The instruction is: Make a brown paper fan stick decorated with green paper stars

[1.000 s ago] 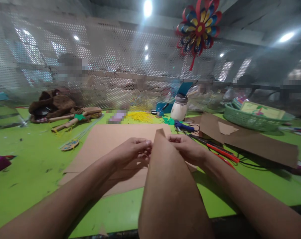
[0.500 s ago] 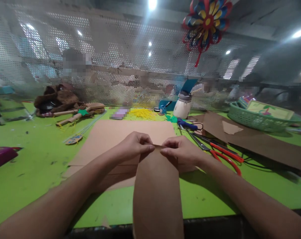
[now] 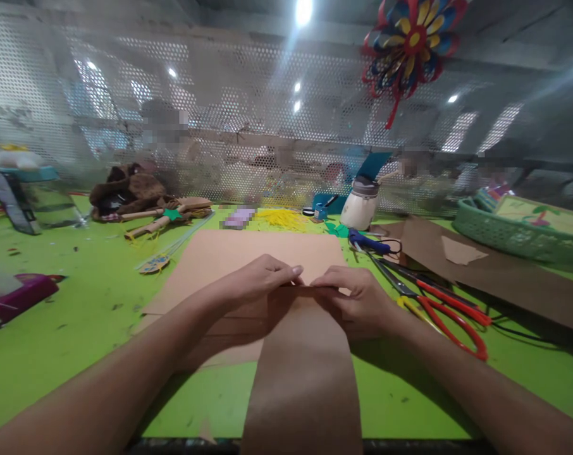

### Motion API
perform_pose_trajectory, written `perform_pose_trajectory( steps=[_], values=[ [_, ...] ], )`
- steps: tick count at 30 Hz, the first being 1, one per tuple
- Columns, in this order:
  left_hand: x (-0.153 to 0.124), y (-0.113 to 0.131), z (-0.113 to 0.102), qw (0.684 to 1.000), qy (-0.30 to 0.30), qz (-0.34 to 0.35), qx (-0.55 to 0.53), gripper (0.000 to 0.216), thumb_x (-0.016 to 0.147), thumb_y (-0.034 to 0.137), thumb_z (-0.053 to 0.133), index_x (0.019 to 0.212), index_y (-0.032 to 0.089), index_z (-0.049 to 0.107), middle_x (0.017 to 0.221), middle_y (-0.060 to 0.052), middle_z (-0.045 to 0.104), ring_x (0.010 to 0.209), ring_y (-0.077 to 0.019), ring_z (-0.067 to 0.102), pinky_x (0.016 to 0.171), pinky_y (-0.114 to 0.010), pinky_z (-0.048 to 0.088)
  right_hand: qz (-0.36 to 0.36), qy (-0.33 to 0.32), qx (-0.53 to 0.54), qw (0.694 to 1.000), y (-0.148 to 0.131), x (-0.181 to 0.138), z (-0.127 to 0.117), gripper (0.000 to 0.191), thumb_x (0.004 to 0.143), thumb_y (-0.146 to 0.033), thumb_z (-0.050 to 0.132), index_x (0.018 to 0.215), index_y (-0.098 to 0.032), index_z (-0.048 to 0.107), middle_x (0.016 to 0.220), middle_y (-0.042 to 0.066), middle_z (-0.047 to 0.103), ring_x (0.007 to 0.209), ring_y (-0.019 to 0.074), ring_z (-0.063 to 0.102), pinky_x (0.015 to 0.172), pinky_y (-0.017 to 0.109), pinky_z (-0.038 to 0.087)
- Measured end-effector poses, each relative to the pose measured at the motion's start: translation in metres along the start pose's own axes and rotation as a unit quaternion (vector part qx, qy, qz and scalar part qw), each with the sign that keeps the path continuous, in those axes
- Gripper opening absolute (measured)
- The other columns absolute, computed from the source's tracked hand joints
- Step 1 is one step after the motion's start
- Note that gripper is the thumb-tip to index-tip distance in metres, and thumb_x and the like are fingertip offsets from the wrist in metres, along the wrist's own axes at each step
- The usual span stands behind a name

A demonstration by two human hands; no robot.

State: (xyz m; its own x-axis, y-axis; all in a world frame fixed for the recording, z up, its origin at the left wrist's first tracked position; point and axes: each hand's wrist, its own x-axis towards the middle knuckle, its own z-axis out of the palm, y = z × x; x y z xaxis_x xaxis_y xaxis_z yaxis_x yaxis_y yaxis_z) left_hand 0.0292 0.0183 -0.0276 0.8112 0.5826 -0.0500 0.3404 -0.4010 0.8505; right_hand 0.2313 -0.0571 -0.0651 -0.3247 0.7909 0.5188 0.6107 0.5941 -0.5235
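A long strip of brown paper (image 3: 305, 366) runs from the table's near edge up to my hands. My left hand (image 3: 258, 281) pinches its far edge at the left corner, fingers closed on the paper. On the right corner my right hand (image 3: 357, 300) does the same, fingers curled over the edge. Both hands rest over a large tan cardboard sheet (image 3: 234, 259) lying flat on the green table (image 3: 78, 322).
Red-handled scissors (image 3: 438, 303) and a blue glue gun (image 3: 367, 242) lie right of my hands. Brown card sheets (image 3: 505, 278) and a green basket (image 3: 518, 237) sit at the far right, a white jar (image 3: 360, 205) behind. A purple box (image 3: 11, 297) is at left. Perforated screen at the back.
The brown paper stood up curled into a cone a second ago; it now lies flatter as a strip, its far edge lowered onto the cardboard, both hands still gripping it.
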Motion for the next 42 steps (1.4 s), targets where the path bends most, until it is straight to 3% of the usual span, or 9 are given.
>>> perform_pose_trajectory(
  steps=[5,13,18,23,25,28,32,38,42],
  values=[
    [-0.001,-0.005,0.005,0.998,-0.045,-0.032,-0.027,0.047,0.08,0.054,0.051,0.067,0.01,0.061,0.062,0.001,0.052,0.06,-0.0118,0.042,0.059,-0.024,0.034,-0.089,0.005,-0.063,0.994,0.002,-0.002,0.002,0.018,0.084,-0.016,0.055,0.095,-0.014,0.069,0.079,0.008,0.065,0.068,0.0155,0.058,0.061,0.026,0.043],
    [0.003,-0.006,0.006,0.998,-0.044,-0.043,-0.007,0.04,0.076,0.05,0.058,0.073,0.011,0.065,0.066,0.001,0.054,0.061,-0.0111,0.043,0.057,-0.022,0.032,-0.086,0.008,-0.047,0.995,0.005,-0.002,0.001,0.015,0.084,-0.017,0.057,0.093,-0.015,0.07,0.079,0.008,0.066,0.068,0.0143,0.06,0.061,0.025,0.045],
    [0.003,-0.004,0.005,0.998,-0.045,-0.048,0.002,0.04,0.074,0.049,0.06,0.078,0.01,0.067,0.064,0.001,0.053,0.061,-0.0107,0.041,0.057,-0.022,0.032,-0.04,0.007,0.013,0.999,-0.003,0.0,-0.003,0.014,0.08,-0.017,0.06,0.089,-0.014,0.071,0.075,0.007,0.068,0.066,0.0137,0.062,0.061,0.024,0.046],
    [0.001,-0.001,0.004,0.999,-0.034,-0.042,0.008,0.038,0.074,0.047,0.06,0.079,0.01,0.068,0.061,0.002,0.05,0.059,-0.0102,0.039,0.055,-0.021,0.03,0.099,-0.036,0.054,0.993,-0.011,0.001,-0.012,0.021,0.076,-0.019,0.063,0.096,-0.014,0.069,0.087,0.006,0.07,0.079,0.0165,0.063,0.069,0.025,0.048],
    [0.0,0.002,0.003,0.999,-0.025,-0.041,0.016,0.037,0.074,0.046,0.06,0.077,0.01,0.067,0.059,0.003,0.048,0.058,-0.0097,0.038,0.054,-0.021,0.029,0.143,-0.055,0.064,0.986,-0.01,0.002,-0.015,0.02,0.082,-0.03,0.058,0.088,-0.015,0.069,0.079,0.004,0.068,0.071,0.0148,0.061,0.061,0.023,0.046],
    [-0.001,0.005,0.003,0.999,-0.01,-0.035,0.028,0.035,0.074,0.045,0.06,0.076,0.011,0.067,0.06,0.003,0.05,0.058,-0.0097,0.039,0.053,-0.02,0.029,0.183,-0.104,0.084,0.974,-0.009,0.002,-0.016,0.038,0.089,-0.04,0.046,0.068,-0.014,0.063,0.059,-0.001,0.056,0.053,0.0098,0.049,0.048,0.02,0.037],
    [-0.003,0.009,0.003,0.998,-0.013,-0.026,0.059,0.032,0.077,0.042,0.058,0.078,0.012,0.068,0.061,0.003,0.052,0.057,-0.0096,0.04,0.053,-0.02,0.03,0.226,-0.115,0.129,0.959,-0.012,0.001,-0.014,0.033,0.085,-0.039,0.052,0.067,-0.014,0.062,0.055,-0.002,0.051,0.051,0.0086,0.043,0.046,0.02,0.033],
    [-0.009,0.026,0.004,0.995,-0.002,-0.043,0.093,0.028,0.078,0.035,0.056,0.079,0.011,0.069,0.066,0.0,0.059,0.061,-0.0108,0.046,0.057,-0.02,0.035,0.253,-0.07,0.153,0.953,-0.02,0.002,-0.014,0.03,0.08,-0.04,0.058,0.069,-0.013,0.066,0.055,-0.001,0.053,0.051,0.01,0.046,0.047,0.021,0.034],
    [-0.012,0.034,0.003,0.995,-0.007,-0.044,0.085,0.027,0.078,0.034,0.057,0.084,0.011,0.071,0.072,-0.002,0.066,0.067,-0.0125,0.052,0.06,-0.019,0.038,0.216,-0.071,0.112,0.967,-0.027,0.003,-0.022,0.027,0.081,-0.033,0.058,0.072,-0.011,0.07,0.061,0.003,0.062,0.056,0.0116,0.053,0.051,0.022,0.038]
  ],
)
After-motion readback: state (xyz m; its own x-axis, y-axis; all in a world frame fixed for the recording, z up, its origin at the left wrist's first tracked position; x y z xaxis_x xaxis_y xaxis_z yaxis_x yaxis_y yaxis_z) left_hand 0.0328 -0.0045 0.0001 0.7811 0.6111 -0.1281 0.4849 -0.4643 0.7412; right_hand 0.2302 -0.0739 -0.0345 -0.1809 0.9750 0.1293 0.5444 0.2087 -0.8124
